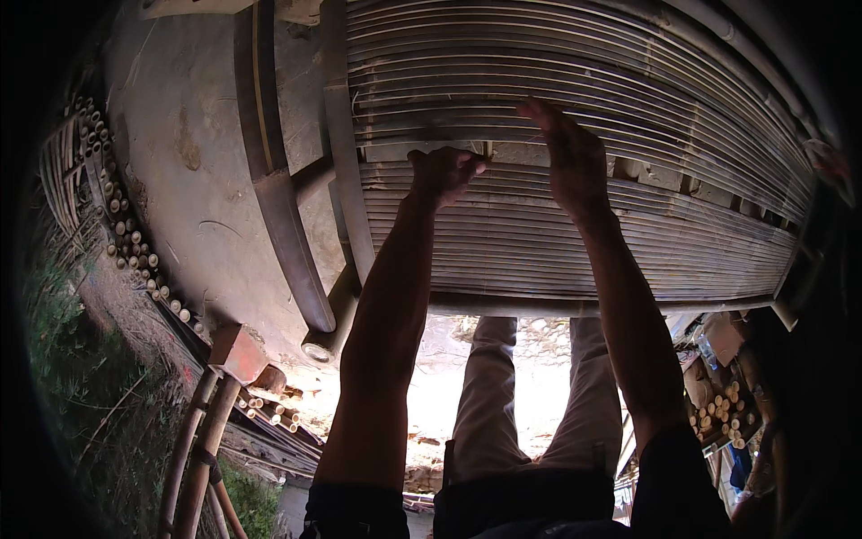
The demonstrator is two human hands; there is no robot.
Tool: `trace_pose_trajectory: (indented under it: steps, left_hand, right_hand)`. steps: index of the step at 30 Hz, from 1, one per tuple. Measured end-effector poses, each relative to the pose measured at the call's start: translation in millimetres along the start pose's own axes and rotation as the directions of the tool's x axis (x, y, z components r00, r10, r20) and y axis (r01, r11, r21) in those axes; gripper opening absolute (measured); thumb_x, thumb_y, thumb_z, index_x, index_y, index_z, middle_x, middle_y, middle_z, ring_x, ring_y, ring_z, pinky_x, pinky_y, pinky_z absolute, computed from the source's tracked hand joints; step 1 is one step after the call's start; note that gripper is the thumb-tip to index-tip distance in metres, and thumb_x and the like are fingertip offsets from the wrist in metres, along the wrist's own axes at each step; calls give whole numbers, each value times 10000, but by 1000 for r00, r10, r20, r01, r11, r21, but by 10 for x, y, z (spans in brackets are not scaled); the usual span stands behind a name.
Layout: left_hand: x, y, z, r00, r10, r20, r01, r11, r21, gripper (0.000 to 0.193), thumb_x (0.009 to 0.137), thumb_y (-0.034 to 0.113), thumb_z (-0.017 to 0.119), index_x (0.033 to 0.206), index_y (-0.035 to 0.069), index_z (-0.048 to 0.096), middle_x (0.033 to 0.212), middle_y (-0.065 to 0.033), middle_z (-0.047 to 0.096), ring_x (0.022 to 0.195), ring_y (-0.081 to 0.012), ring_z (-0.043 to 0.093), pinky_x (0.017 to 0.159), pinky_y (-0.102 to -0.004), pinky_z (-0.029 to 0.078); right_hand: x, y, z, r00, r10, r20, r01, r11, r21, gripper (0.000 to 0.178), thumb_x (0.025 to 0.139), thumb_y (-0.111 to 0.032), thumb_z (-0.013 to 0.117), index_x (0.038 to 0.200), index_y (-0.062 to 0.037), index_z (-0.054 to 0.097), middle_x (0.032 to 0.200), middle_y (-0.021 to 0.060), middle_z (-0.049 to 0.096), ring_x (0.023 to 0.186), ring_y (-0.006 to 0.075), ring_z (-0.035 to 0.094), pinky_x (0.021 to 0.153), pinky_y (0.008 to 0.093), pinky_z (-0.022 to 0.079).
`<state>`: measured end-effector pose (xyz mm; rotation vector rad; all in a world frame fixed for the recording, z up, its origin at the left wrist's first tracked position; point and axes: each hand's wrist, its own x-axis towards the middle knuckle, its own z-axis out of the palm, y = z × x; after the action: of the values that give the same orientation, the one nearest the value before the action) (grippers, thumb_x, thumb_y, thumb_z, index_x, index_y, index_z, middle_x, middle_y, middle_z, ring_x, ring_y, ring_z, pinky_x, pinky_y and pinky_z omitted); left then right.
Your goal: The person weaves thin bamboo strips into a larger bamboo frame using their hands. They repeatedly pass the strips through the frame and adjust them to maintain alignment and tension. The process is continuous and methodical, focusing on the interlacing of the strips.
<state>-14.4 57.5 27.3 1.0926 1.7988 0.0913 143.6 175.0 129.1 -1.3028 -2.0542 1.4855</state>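
While the left hand (443, 176) curls (whether around anything, I cannot tell), the right hand (575, 166) is open, seemingly empty, over bamboo slats (530, 256); cut poles (134, 250) edge the grey floor (202, 108).

text: none readable | labels, numbers: none readable | signs: none readable (edges very dark)

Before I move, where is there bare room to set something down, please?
The grey floor between the stacked bamboo and the dark curved beam offers room; the slatted surface is crowded around the left hand and right hand.
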Motion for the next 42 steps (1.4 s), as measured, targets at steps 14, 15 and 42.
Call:
trace_pose_trajectory:
  steps: [14,15,42]
  left_hand:
    - [3,-151,36,987,114,-110,-126,986,-107,384,917,535,588,1083,221,736,921,-16,750,947,-173,659,1006,-435,214]
    - [-36,-140,48,988,105,-110,-116,988,-101,375,920,522,591,1068,209,737,909,-14,750,936,-176,661,1003,-432,216]
    - [-3338,1276,1787,960,-179,-216,162,983,-91,382,871,394,690,1070,69,721,974,-103,740,915,-209,707,809,-336,550]
  right_hand:
    - [-375,390,-91,818,245,520,164,768,-619,311,998,-289,459,879,-45,610,806,132,675,794,317,671,736,452,524]
    - [-440,179,-62,791,367,489,83,727,-681,311,1000,-301,471,969,-34,627,874,131,701,860,308,685,763,438,534]
    - [-3388,1161,-4994,909,240,-341,-277,959,-65,376,847,-268,669,1153,-52,630,906,157,714,838,317,705,733,421,560]
